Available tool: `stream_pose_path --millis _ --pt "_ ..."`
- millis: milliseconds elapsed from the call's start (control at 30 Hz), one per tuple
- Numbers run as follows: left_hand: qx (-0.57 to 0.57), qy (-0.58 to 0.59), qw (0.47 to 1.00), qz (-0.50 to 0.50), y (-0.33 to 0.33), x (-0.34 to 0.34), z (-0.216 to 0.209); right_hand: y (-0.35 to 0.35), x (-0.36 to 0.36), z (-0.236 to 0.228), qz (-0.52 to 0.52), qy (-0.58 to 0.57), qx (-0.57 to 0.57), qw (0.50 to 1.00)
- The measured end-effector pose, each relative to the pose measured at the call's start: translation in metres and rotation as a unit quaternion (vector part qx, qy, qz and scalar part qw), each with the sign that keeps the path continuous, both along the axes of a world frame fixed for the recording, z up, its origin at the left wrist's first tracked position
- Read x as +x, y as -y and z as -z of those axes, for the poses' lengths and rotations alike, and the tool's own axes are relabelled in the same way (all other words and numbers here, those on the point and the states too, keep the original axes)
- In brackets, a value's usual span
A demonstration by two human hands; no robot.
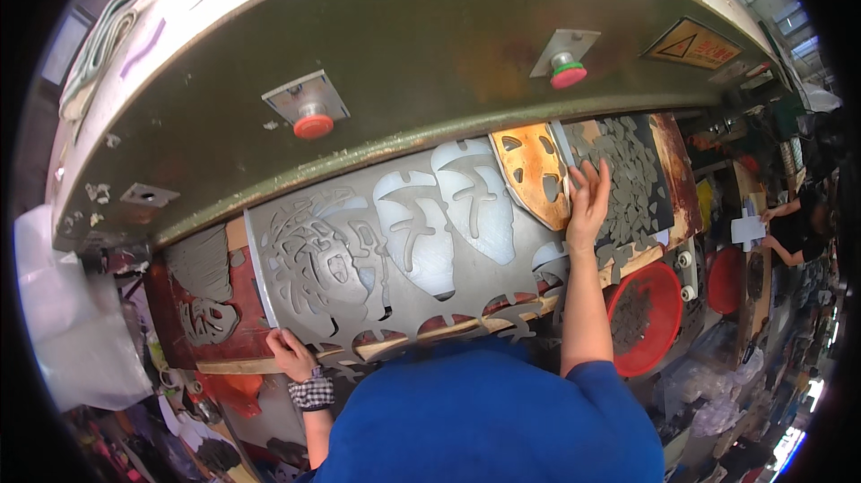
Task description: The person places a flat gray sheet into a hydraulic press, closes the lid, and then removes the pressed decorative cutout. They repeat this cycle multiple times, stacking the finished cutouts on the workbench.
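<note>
A grey foam sheet [359,214] with mask-shaped cut-outs lies across a pale cutting board [265,290], whose left edge shows. My left hand [291,356] is closed at the board's near left corner, fingertips against its edge. At the sheet's far right rests an orange-yellow cutting die [535,174], pointed toward me, with several holes in it. My right hand [589,200] grips the die's right side, fingers bent over the edge. Some cut pieces sit loose in the sheet at left, and pale board shows through the openings beside them.
Beyond the sheet stands a dark green machine beam [430,52] with red push buttons [313,121]. Grey scraps [628,178] pile up at right, above a red basin [647,322] of more scraps. Cut pieces [208,322] lie at left. Another person [812,223] handles paper far right.
</note>
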State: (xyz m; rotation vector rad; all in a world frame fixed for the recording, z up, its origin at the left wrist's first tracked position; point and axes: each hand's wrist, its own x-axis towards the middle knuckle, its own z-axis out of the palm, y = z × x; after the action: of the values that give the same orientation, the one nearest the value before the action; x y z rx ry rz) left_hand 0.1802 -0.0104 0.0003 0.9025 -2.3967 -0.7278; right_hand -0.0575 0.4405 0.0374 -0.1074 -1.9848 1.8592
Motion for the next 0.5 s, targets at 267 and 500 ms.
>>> stream_pose_path --millis 267,500 --pt "0.029 -0.055 0.998 -0.006 0.030 -0.095 0.017 0.048 -0.131 -0.075 0.179 -0.159 0.384 0.892" --pt "-0.047 0.032 0.998 0.012 0.053 -0.151 0.004 0.064 -0.138 -0.075 0.174 -0.128 0.366 0.905"
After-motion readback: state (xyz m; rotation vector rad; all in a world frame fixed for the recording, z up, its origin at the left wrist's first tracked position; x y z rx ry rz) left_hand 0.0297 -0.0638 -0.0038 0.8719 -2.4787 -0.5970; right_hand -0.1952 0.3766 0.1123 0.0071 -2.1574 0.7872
